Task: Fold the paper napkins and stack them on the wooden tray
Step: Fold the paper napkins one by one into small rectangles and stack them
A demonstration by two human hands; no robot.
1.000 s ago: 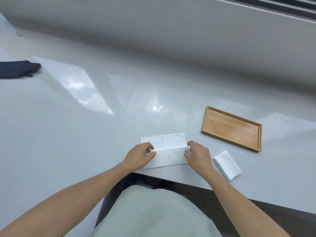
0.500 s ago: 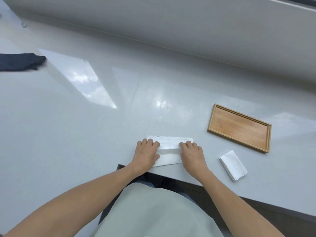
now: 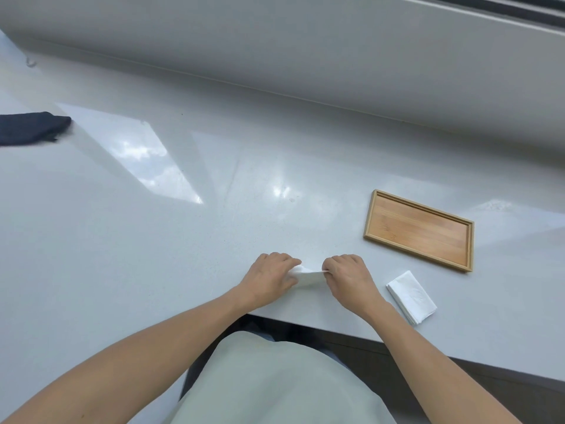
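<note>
Left hand (image 3: 269, 278) and right hand (image 3: 348, 275) pinch opposite ends of the white paper napkin (image 3: 305, 277) at the grey counter's (image 3: 153, 240) six o'clock edge. The rectangular wooden tray (image 3: 370, 220) lies empty at two o'clock. Risk: uneven pull may skew or tear the fold.

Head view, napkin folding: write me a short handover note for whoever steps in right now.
Left hand and right hand: each has a grip on one end of the same napkin, mid-fold, near the counter's front edge.
Folded pile of napkins: on the counter, right of the hands, in front of the tray.
Wooden tray: nothing on it.
Done: that pile, apparently.
Left: finish this fold, then stack the napkins on the tray.
</note>
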